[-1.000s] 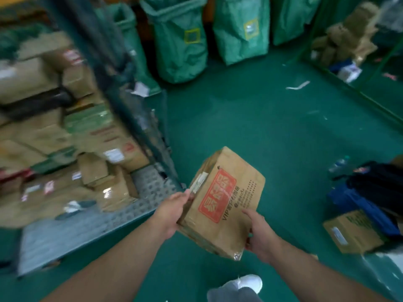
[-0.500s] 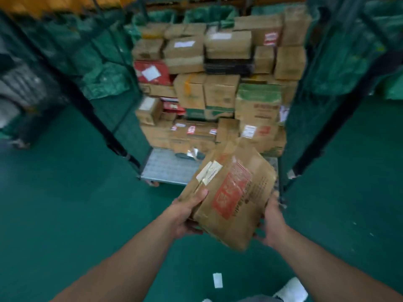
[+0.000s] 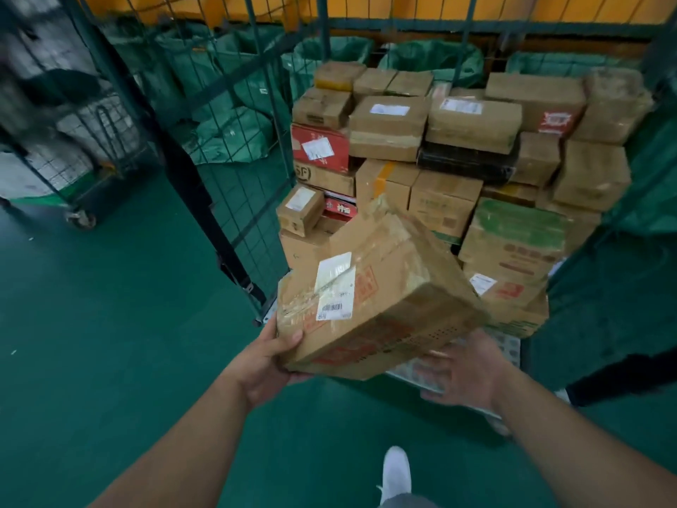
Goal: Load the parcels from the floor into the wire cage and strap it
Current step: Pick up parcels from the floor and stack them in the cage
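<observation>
A dark green floor (image 3: 110, 342) fills the room. Green sacks (image 3: 234, 133) slump along an orange wall (image 3: 403, 7) at the back. At the left stands a wheeled mesh trolley (image 3: 84, 155), blurred.
</observation>
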A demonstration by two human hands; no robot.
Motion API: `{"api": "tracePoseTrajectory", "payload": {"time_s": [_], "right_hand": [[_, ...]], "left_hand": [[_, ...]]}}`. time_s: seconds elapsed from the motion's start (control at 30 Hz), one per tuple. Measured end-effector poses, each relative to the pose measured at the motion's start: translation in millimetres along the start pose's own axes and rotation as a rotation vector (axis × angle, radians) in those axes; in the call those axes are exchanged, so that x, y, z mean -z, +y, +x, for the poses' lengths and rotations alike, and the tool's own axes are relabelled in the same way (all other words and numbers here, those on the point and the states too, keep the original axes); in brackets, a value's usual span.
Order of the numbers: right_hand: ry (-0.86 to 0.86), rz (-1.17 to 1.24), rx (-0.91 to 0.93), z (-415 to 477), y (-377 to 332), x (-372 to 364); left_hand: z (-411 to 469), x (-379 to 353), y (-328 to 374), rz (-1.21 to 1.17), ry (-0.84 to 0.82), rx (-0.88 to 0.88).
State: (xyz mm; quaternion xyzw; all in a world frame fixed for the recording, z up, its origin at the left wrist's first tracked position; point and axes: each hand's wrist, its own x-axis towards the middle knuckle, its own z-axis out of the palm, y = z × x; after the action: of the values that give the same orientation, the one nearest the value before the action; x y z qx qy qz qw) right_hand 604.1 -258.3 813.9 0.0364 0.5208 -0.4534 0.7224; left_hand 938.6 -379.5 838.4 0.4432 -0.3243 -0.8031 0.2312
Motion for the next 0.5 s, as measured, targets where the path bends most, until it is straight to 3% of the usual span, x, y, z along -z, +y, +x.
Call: {"api": "tracePoseTrajectory", "payload": {"time_s": [0.07,0.13,0.33,0.5], "right_hand": [[0.052,0.046,0.194,27,-32,3],[0.083,0.102,0.272,47,-62,1],[0.085,-0.078,0.026,91,-139,-25],[0.328,-0.431,0.090,155,-149,-45]], "left_hand": [[23,2,17,0.016,-0.017,0.021],[45,5,32,0.010,0.014,0.039],[110,9,66,-0.061,0.218,0.111],[171,36,95,0.021,0.362,0.152]]}}
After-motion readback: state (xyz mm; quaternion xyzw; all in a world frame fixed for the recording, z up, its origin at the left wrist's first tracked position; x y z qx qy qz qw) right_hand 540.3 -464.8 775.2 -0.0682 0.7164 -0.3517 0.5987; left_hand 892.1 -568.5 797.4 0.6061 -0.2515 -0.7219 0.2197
